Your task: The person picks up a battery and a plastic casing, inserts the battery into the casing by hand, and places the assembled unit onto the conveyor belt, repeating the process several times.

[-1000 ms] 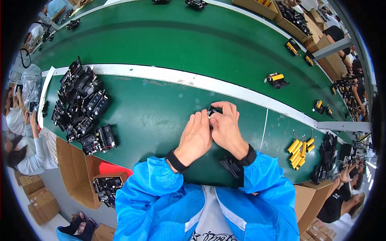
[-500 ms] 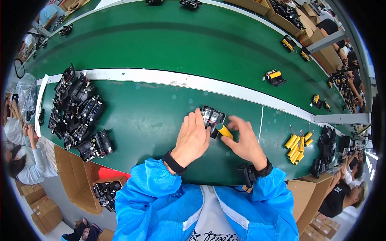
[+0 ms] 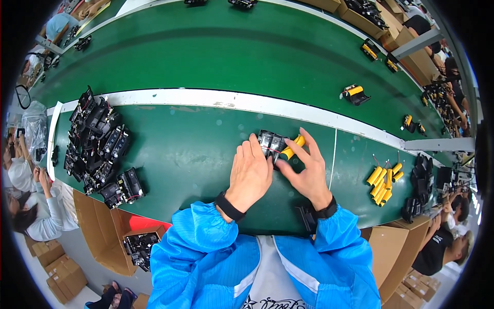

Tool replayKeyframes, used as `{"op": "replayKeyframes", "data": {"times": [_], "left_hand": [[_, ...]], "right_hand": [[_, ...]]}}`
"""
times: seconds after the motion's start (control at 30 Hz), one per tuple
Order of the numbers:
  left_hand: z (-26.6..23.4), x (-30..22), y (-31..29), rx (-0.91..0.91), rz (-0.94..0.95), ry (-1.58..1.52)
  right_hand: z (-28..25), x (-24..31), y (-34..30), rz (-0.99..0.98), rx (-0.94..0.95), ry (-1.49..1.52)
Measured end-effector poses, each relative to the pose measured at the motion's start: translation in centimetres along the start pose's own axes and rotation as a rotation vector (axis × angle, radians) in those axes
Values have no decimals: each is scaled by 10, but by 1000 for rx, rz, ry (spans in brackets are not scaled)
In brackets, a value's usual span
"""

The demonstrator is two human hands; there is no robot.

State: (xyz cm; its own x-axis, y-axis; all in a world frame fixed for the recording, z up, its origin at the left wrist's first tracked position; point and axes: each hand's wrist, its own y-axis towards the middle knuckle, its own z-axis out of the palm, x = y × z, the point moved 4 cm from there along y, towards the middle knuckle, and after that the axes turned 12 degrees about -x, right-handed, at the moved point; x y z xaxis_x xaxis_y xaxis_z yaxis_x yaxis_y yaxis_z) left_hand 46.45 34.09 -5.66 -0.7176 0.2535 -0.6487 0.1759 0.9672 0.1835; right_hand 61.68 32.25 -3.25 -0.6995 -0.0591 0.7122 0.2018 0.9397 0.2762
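Observation:
A black plastic housing (image 3: 269, 141) with a clear, shiny part and thin wiring lies on the green worktop in front of me. My left hand (image 3: 248, 172) grips its left and near side, fingers together and thumb at the near edge. At the housing's right side, my right hand (image 3: 311, 170) holds a yellow cylindrical battery (image 3: 294, 147) between fingers and thumb, tilted up to the right. A red wire shows between battery and housing. Near my right wrist lies another black part (image 3: 307, 218), partly hidden by the cuff.
Black housings are heaped (image 3: 98, 144) at the left. Several yellow batteries (image 3: 382, 186) with wires lie to the right, beside stacked black parts (image 3: 422, 185). Beyond a white rail (image 3: 226, 99), a green belt (image 3: 216, 56) carries housings with batteries. Cardboard boxes (image 3: 98, 232) stand below; people work on both sides.
My right hand has closed on the yellow battery and turned it, so its far end now points up to the right. My left hand stays on the housing.

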Motion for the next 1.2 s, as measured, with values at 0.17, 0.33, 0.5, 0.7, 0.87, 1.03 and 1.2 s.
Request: {"op": "replayKeyframes", "data": {"times": [0.17,0.33,0.5,0.7,0.87,1.03,1.2], "left_hand": [[1,-1,2,26,9,38],[-1,3,0,-6,65,-20],[-27,16,1,179,-43,-326],[-34,13,-5,160,4,-287],[-36,7,-5,148,103,-107],[-41,5,-2,163,256,57],[-45,9,0,182,293,24]], "right_hand": [[12,6,-3,-80,-29,101],[28,9,-9,-216,-57,193],[26,26,-7,-250,3,67],[29,33,-3,-176,62,-1],[28,29,-1,-84,18,92],[26,23,2,-31,-3,228],[27,27,4,-181,9,81]]}}
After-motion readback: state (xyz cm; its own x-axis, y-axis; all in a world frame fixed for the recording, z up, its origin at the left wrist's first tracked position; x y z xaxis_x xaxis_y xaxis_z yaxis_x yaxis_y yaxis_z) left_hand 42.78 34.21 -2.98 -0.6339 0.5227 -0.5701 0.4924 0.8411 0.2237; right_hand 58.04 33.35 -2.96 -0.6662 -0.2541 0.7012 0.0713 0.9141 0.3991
